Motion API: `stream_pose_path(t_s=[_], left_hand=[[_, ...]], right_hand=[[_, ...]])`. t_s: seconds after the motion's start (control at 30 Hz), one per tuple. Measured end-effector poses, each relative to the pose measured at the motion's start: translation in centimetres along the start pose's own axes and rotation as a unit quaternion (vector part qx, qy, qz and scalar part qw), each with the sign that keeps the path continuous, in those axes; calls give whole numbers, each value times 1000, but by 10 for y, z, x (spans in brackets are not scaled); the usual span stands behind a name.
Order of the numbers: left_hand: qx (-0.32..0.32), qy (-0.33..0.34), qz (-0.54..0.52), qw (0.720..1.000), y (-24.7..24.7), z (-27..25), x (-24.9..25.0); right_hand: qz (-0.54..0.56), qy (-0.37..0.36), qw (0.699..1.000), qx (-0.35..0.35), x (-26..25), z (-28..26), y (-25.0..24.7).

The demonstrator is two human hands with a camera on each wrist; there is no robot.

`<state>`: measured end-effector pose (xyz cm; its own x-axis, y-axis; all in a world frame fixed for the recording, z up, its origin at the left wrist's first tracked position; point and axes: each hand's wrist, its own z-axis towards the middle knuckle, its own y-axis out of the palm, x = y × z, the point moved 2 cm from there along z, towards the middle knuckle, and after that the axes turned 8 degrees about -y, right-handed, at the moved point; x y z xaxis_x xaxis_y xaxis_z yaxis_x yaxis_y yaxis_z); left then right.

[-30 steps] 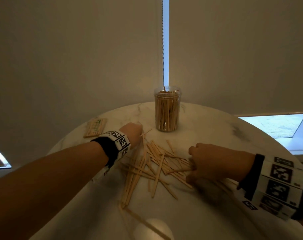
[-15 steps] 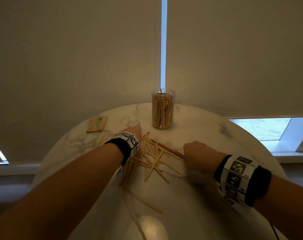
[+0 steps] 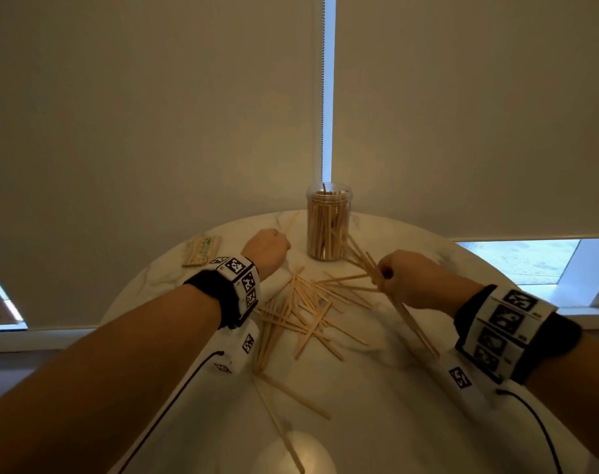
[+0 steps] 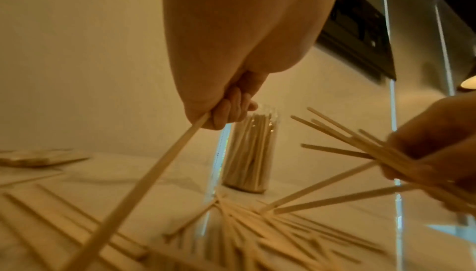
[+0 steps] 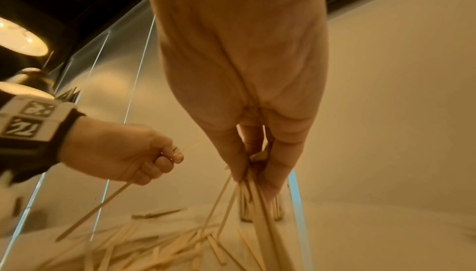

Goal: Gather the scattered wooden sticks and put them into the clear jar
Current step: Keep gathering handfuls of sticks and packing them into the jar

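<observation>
Scattered wooden sticks (image 3: pixel 301 313) heaped on the marble surface (image 3: pixel 376 398), between and below the two hands; a few strays nearer the body

Left hand (image 3: pixel 265 249) raised left of the clear jar (image 3: pixel 328 222), fingers (image 4: pixel 231 108) curled round a single stick (image 4: pixel 144 186) slanting down toward the heap

Right hand (image 3: pixel 414 277) lifted just right of the jar, clenched round a fanned bunch of sticks (image 3: pixel 363 258), tips touching or crossing the jar's lower wall

Jar upright at the far edge, open-topped, packed with standing sticks

Flat packet (image 3: pixel 202 250) lying left of the left hand
</observation>
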<state>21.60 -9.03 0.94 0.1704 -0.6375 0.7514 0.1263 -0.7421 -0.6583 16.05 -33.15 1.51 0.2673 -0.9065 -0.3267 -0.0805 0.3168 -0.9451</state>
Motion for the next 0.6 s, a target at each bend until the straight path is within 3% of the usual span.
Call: stream_pose_path(t_s=[0.1, 0.2, 0.33, 0.43, 0.5, 0.6], left_hand=[[-33, -21, -79, 996, 8, -28, 8], [-67, -15, -88, 994, 20, -54, 17], [-74, 61, -149, 984, 32, -76, 35], [-36, 69, -181, 980, 32, -73, 31], [6, 50, -188, 981, 28, -67, 20], [78, 32, -221, 972, 13, -62, 6]], right_hand=[[83, 4, 995, 57, -11, -2, -9], [126, -17, 988, 91, -30, -5, -7], [175, -68, 974, 130, -62, -6, 3], [249, -92, 950, 165, -76, -7, 9], [301, -103, 937, 144, -84, -10, 12], [260, -117, 953, 100, -93, -7, 16]])
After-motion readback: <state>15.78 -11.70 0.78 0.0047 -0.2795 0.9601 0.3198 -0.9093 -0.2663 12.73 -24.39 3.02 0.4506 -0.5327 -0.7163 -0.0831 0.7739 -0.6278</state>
